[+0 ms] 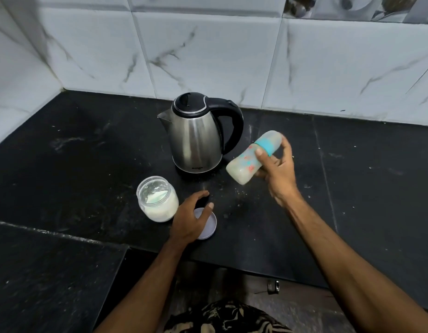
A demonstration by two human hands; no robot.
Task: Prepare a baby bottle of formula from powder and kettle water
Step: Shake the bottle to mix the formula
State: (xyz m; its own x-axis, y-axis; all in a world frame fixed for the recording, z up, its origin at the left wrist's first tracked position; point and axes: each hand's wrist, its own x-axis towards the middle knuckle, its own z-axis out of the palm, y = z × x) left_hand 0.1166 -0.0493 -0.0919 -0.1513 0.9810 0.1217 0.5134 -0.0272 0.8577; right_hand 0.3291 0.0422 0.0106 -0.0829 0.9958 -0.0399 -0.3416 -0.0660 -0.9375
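**Bottle capped and tilted, jar not yet closed**

Black stone counter (87,164) with pale specks scattered on it, backed by white marbled wall tiles (208,56); patterned clothing showed at the bottom edge of the view.

Nearest: left hand (191,219) rested over the loose jar lid (208,227), which lay flat on the counter. Its fingers were spread and lightly bent, with no closed grip on the lid evident. Just left of that hand stood the open powder jar (157,200), upright, white powder in its lower part.

Further out, right hand (277,169) held the baby bottle (246,162) off the counter, fingers clamped round its upper body near the teal collar (264,146). Bottle was steeply tilted, base toward the camera, capped end pointing up and away. Contents looked cloudy and pale, so mixing was judged the step in hand.

Behind the bottle: steel kettle (196,135), upright, lid down, black handle toward the bottle.

Risks noted:
- Bottle close beside the kettle; a wide swing could strike it.
- Collar not fully tight would leak with the bottle tilted.
- Open jar near the left hand; a careless reach for the lid could tip it.
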